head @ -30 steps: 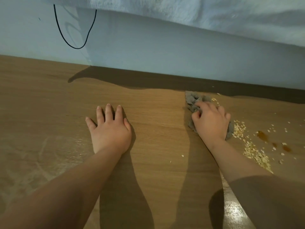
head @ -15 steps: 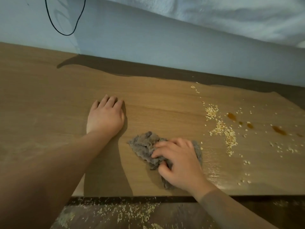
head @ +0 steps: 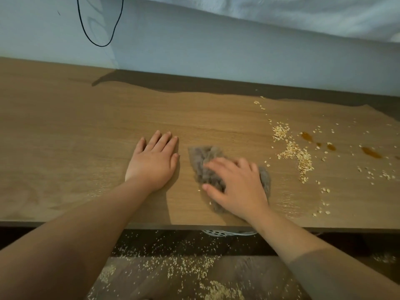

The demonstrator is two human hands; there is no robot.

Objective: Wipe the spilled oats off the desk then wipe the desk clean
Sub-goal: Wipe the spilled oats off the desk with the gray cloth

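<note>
Both palms on desk (head: 86, 126), left hand (head: 152, 163) flat, right hand (head: 236, 185) spread on cloth (head: 203, 156), oats (head: 303, 159) nearby.

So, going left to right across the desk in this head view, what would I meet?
Left hand lying flat → grey cloth, with the right hand pressing on it → spilled oats → brown drips.

Home room; wooden desk (head: 65, 118); pale wall (head: 216, 53); dangling cable (head: 95, 40)
</note>
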